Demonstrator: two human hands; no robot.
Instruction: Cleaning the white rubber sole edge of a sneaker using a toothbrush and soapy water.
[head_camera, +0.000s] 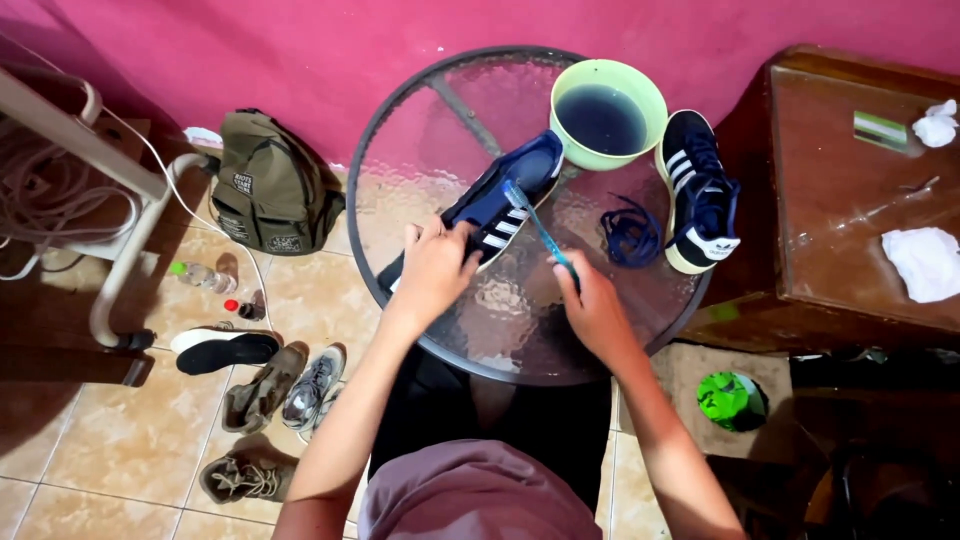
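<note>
**Brush on the navy sneaker**

Head view: the left hand (435, 268) clamps down on a navy sneaker (492, 205) lying tilted on the round glass table (420, 140), fingers curled over its side. The right hand (592, 305) pinches a teal toothbrush (535, 225), bristles touching the upper. The shoe looks light and soft-sided, probably damp and slippery; the firm sole edge offers the surest grip. A green basin (652, 100) of dark water stands just behind.

Single head view; looks steeply down; round glass table (420, 150) near.
</note>
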